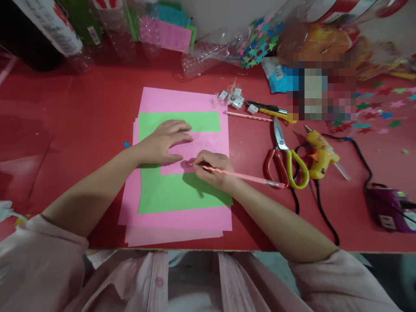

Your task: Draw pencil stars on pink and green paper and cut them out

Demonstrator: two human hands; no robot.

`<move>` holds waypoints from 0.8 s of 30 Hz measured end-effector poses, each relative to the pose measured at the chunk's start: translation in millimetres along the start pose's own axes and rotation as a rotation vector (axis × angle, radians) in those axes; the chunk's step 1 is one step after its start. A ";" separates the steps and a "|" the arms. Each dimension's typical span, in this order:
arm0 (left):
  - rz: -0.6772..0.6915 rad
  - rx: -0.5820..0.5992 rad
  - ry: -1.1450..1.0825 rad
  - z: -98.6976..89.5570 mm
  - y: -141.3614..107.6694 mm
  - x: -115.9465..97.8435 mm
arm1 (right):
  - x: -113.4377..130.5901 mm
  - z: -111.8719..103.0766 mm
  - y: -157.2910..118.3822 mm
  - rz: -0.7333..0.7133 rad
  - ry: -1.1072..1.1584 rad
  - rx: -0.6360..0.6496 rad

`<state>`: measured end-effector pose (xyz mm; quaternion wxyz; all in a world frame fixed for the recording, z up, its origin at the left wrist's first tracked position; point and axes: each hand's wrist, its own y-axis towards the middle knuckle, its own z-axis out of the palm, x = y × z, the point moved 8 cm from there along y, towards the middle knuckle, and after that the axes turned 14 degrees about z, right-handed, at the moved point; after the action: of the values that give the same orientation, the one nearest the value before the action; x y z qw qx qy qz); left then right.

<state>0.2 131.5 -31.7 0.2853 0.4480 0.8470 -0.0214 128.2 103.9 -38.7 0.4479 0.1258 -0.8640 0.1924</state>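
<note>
My right hand [214,169] grips a pink pencil [247,176], its tip touching a small pink paper piece [208,145] and its eraser end pointing right. Faint marks show on that piece. It lies on a green sheet [182,195], which rests on larger pink sheets [178,100]. With fingers spread, my left hand [167,141] lies flat over the left part of the small pink piece and the green sheet. The fingers of my right hand partly hide the paper under them.
To the right lie scissors [282,151], a yellow glue gun [321,154] with a black cord, a second pencil [248,116], a cutter [269,108] and small white tags [237,100]. Plastic bottles [208,52] and paper stars [263,41] line the back. A purple box [391,208] stands far right.
</note>
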 end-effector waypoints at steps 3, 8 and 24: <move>0.009 -0.004 0.004 0.0 0.0 0.5 | -1.7 -1.8 0.9 0.014 0.004 -0.037; 0.014 -0.007 0.011 0.0 0.0 1.1 | -3.9 -6.1 1.2 0.007 -0.003 -0.129; 0.002 -0.004 -0.009 -0.2 0.4 0.6 | -4.0 -7.9 -1.3 -0.005 -0.026 -0.134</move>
<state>0.1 132.2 -31.8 0.2899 0.4482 0.8454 -0.0215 136.8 106.5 -37.6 0.4446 0.1003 -0.8803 0.1314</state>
